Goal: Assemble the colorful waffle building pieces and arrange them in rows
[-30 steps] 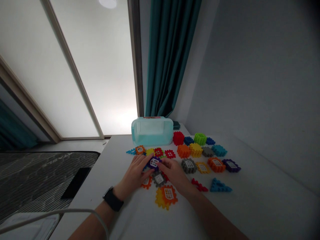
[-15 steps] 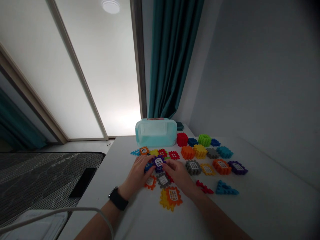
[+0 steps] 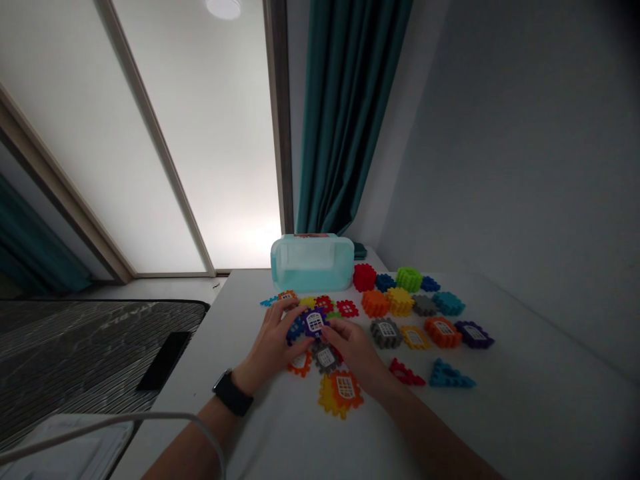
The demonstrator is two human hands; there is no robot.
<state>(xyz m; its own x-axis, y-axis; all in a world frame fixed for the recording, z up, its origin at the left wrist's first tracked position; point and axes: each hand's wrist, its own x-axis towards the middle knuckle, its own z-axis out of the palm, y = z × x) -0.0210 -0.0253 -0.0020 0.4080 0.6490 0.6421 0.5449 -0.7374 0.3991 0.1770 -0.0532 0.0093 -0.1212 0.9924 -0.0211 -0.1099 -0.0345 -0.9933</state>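
Observation:
My left hand (image 3: 273,347) and my right hand (image 3: 353,350) meet over the table, holding a purple plastic waffle block with a white window print (image 3: 315,323) between them. A blue waffle block (image 3: 296,330) sits against its left side, under my left fingers. My right fingertips press the purple block's right side. Below my hands lie a grey window block (image 3: 325,358) and an orange one (image 3: 300,364). A yellow-and-orange window block (image 3: 341,393) lies nearer me, just clear of my right wrist.
A pale turquoise plastic box (image 3: 313,264) stands at the table's far end, with several colourful waffle blocks spread to its front and right. A wall runs along the right. The table's left edge drops to a dark striped surface holding a black phone (image 3: 164,361).
The purple block now sits more upright and closer to the blue block, turned slightly between my hands. The view has shifted slightly too.

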